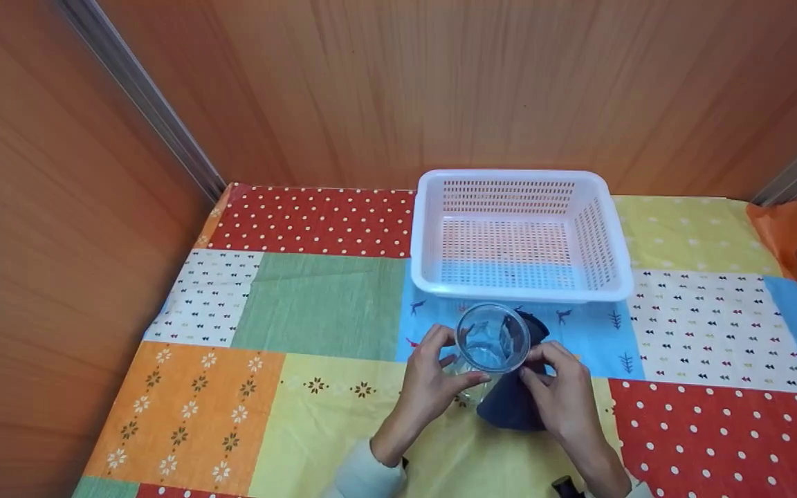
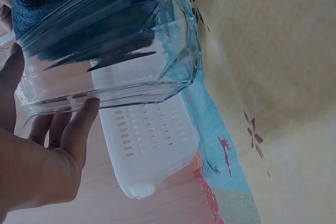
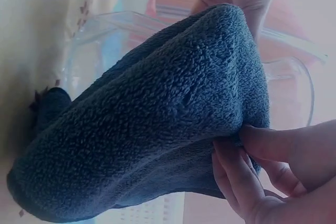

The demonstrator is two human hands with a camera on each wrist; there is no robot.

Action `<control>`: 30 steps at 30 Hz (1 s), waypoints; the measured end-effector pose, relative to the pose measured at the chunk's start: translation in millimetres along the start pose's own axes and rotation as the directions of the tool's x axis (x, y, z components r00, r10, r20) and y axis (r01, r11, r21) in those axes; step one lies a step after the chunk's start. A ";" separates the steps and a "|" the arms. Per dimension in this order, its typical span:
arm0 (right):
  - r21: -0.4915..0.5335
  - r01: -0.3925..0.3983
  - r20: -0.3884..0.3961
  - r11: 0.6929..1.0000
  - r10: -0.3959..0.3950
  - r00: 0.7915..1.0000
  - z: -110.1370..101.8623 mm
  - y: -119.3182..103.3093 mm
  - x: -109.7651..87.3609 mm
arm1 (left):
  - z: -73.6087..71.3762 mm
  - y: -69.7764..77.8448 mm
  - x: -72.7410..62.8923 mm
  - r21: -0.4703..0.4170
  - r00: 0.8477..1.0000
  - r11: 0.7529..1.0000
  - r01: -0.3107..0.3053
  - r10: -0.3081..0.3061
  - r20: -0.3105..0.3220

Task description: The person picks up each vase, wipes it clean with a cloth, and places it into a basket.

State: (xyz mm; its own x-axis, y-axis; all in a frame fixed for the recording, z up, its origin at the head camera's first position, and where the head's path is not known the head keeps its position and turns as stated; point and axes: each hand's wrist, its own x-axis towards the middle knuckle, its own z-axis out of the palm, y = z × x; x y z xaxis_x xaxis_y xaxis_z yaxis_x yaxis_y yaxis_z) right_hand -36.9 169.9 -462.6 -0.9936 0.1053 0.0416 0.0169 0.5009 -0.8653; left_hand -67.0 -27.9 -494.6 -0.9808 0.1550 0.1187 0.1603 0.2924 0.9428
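Observation:
A clear glass jar [image 1: 487,353], its open mouth facing up, is held just in front of the basket by my left hand [image 1: 429,382]. In the left wrist view the thumb and fingers [image 2: 81,124] grip the faceted glass from opposite sides. A dark blue terry cloth [image 1: 511,404] hangs against the jar's right side. My right hand [image 1: 566,391] pinches the cloth near the jar's rim, and the right wrist view shows thumb and fingertips on a fold of it. From there the cloth [image 3: 152,98] hides much of the glass.
Behind the hands stands a white plastic basket [image 1: 519,294] with slotted walls and nothing in it. A patchwork-print tablecloth [image 1: 333,297] covers the table. Wood-grain panels [image 1: 385,90] rise at the back and both sides.

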 end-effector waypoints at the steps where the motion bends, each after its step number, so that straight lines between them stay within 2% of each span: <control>1: -0.006 0.005 -0.002 1.000 -0.005 1.000 0.5 0.8 -0.3 | 0.2 0.1 0.2 0.004 1.000 1.000 -0.002 0.002 -0.002; 10: -0.084 0.055 -0.008 0.995 -0.056 0.998 9.0 27.1 0.7 | 1.4 -0.3 0.9 0.008 1.000 1.000 -0.011 0.011 -0.004; 18: -0.112 -0.032 0.058 0.993 0.038 0.998 13.7 48.4 4.6 | 1.4 -0.4 0.4 -0.007 1.000 1.000 -0.001 0.001 0.002; 23: -0.105 -0.065 0.061 0.992 0.072 0.996 13.1 44.6 3.9 | 2.1 -1.1 -0.1 -0.010 1.000 1.000 0.003 -0.003 0.007; 30: -0.039 0.047 -0.003 0.998 -0.047 0.999 5.5 16.9 0.2 | 1.4 -0.4 0.8 -0.006 1.000 1.000 -0.019 0.019 -0.005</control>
State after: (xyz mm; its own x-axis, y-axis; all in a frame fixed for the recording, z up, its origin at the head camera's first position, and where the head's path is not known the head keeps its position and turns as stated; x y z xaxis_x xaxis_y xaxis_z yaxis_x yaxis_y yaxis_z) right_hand -37.4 173.7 -479.9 -0.9930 0.0839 0.0833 -0.0252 0.5382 -0.8424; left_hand -67.7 -26.6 -495.3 -0.9781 0.1556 0.1380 0.1781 0.2838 0.9422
